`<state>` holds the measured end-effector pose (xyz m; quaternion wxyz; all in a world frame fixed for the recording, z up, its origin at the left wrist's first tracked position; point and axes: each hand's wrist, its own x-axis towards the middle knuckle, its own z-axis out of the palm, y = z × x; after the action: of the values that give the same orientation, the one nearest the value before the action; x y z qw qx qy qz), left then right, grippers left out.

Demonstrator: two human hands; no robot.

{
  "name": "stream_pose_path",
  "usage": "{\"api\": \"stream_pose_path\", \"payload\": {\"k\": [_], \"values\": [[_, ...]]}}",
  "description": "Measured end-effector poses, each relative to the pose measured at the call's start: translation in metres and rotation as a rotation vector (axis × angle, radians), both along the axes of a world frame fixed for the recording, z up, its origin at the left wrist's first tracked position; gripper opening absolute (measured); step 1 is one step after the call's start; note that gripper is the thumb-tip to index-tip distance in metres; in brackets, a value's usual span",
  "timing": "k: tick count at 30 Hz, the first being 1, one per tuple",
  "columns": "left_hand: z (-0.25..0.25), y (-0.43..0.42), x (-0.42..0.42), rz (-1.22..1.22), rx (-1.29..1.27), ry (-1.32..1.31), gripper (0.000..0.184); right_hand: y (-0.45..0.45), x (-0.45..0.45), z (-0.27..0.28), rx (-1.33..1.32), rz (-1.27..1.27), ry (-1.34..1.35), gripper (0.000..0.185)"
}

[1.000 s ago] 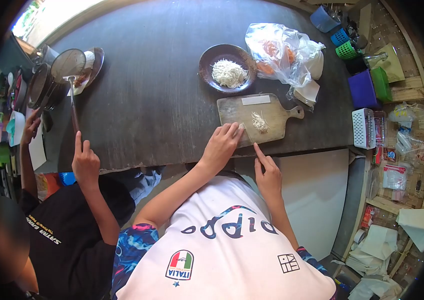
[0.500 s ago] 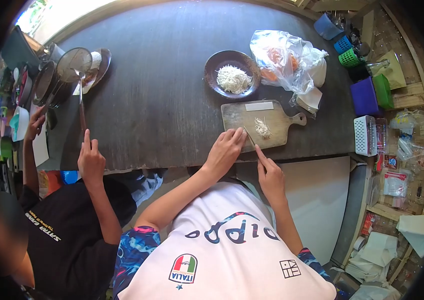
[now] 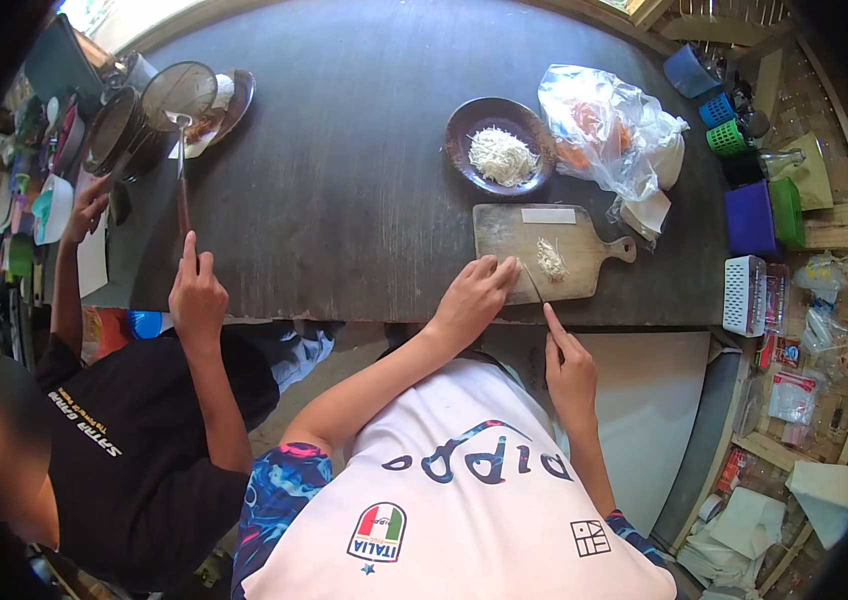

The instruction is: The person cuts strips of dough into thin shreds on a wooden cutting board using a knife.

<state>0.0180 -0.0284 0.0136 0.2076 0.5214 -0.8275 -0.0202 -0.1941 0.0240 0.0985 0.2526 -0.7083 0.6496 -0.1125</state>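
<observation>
The wooden cutting board [image 3: 584, 258] lies near the table's front edge, its handle pointing right. On it are a small pile of pale, fine shreds [image 3: 551, 260] and a flat white rectangular piece [image 3: 548, 215]. My left hand [image 3: 479, 300] rests at the board's front left, its fingers curled together; whatever they press on is hidden. In my right hand [image 3: 571, 365] is a knife [image 3: 534, 284], index finger stretched along it, the blade slanting over the board close to my left fingertips. Behind the board stands a dark brown bowl [image 3: 460, 168] with white shreds [image 3: 502, 157].
A clear plastic bag [image 3: 599, 120] with orange contents sits right of the bowl. At left, a co-worker's hand [image 3: 198, 295] holds a long-handled utensil [image 3: 183, 190] over a round strainer [image 3: 179, 88]. Baskets [image 3: 744, 285] line the right wall.
The whole view has shifted, so the table and its things appear further right. My right hand sits slightly further back from my left, with more of the knife blade showing.
</observation>
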Motion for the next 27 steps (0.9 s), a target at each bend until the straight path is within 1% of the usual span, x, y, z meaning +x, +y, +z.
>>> {"api": "stream_pose_path", "payload": {"k": [8,11,14,17,23,27], "values": [[-0.001,0.002,0.0,0.004,0.01,0.021,0.055,-0.003,0.012,0.001,0.011,-0.013,-0.004,0.052],[-0.003,0.001,0.0,-0.001,0.021,0.047,0.055,-0.003,0.014,0.001,0.052,-0.032,0.069,0.051],[-0.003,0.001,-0.001,0.004,0.011,0.062,0.054,-0.004,0.015,-0.007,0.005,-0.031,-0.019,0.051],[-0.003,0.002,-0.001,0.001,0.011,0.054,0.055,-0.008,0.024,0.001,0.046,-0.07,0.035,0.051],[-0.006,0.0,-0.001,-0.007,0.018,0.068,0.056,-0.003,0.017,-0.005,0.022,-0.048,0.013,0.051],[-0.001,-0.001,0.002,-0.003,-0.038,0.06,0.052,0.0,0.016,-0.011,0.001,-0.054,0.028,0.054]]}}
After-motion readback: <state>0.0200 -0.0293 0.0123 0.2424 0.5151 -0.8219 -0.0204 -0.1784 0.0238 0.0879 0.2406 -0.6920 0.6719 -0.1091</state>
